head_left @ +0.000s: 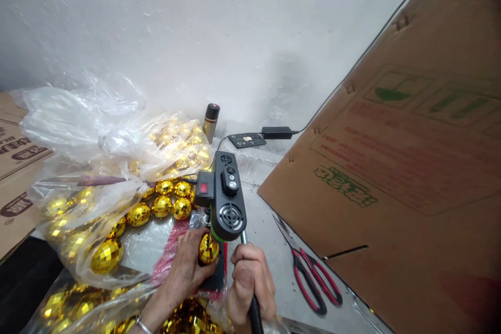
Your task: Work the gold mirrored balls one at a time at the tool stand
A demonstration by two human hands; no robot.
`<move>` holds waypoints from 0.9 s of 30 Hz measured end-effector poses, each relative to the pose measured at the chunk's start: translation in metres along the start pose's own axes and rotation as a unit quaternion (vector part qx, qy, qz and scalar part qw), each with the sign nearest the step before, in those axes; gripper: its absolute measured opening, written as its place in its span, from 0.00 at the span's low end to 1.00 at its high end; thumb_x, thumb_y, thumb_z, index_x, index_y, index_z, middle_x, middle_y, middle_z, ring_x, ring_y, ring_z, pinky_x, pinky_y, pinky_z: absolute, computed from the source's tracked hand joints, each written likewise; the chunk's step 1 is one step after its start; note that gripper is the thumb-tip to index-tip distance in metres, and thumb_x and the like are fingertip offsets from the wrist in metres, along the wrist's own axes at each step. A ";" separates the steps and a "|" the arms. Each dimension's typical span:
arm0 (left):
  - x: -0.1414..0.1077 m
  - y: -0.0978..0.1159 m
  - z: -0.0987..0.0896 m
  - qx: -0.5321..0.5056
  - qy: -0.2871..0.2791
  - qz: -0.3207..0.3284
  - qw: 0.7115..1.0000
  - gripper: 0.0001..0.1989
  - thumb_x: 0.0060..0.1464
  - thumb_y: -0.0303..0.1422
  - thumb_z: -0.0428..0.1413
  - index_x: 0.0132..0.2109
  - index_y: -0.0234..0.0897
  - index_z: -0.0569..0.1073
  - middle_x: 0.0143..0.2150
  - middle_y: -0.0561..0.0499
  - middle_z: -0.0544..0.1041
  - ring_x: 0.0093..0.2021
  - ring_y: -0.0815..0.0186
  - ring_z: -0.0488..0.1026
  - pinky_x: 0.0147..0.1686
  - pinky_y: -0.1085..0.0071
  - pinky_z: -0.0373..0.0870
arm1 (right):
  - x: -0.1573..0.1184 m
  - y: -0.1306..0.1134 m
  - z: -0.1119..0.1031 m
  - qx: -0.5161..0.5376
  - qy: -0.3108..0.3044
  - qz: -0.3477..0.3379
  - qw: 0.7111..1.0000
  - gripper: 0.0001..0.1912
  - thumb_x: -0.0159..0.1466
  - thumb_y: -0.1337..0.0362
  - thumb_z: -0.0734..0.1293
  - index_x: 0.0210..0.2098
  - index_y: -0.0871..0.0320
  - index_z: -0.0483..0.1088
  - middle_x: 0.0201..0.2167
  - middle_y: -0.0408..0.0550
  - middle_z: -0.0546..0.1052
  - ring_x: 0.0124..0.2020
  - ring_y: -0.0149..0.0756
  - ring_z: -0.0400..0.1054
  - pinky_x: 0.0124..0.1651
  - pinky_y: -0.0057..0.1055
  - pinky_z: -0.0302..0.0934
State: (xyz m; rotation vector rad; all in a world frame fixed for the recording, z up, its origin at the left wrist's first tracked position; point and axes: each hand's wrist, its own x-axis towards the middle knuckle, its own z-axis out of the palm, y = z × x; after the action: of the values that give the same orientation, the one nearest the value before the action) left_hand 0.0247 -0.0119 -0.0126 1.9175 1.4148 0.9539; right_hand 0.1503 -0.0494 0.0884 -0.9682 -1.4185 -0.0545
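My left hand (187,263) is closed around a gold mirrored ball (209,248), thumb below it and fingers on its upper left. The ball sits just under the head of a black bench machine (230,195) with round vented ends. To the right, my right hand (251,284) wraps round the lever handle (255,315), a metal rod with a black grip. A string of larger gold mirrored balls (162,206) curves out of a transparent plastic bag (102,209) left of the machine. The contact between ball and machine is partly hidden.
Red-and-black scissors (313,276) lie to the right. A large cardboard box (391,167) leans there. Behind the machine are a dark spray can or bottle (211,122), a black patterned flat item (246,140) and a power adapter (277,132). More bagged gold balls (191,318) lie in front.
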 end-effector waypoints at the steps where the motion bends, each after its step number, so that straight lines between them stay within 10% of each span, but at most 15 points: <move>1: 0.000 0.000 0.000 0.002 0.001 0.002 1.000 0.20 0.52 0.37 0.65 0.52 0.39 0.78 0.45 0.44 0.83 0.47 0.47 0.80 0.50 0.51 0.75 | -0.001 0.000 0.000 -0.003 0.000 0.008 1.000 0.14 0.74 0.69 0.57 0.32 0.52 0.63 0.28 0.39 0.70 0.26 0.32 0.65 0.29 0.32 0.59; 27: -0.004 -0.006 0.007 -0.011 0.007 0.013 1.000 0.19 0.53 0.35 0.63 0.52 0.38 0.76 0.48 0.40 0.83 0.49 0.45 0.78 0.50 0.50 0.74 | -0.014 0.001 0.016 0.017 0.085 0.029 0.996 0.18 0.78 0.66 0.56 0.30 0.52 0.62 0.27 0.38 0.68 0.28 0.31 0.61 0.45 0.33 0.63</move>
State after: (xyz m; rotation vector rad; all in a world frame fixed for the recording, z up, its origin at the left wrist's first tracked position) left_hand 0.0260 -0.0137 -0.0225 1.9206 1.3852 0.9924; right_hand 0.1353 -0.0469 0.0740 -0.9531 -1.2321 -0.0682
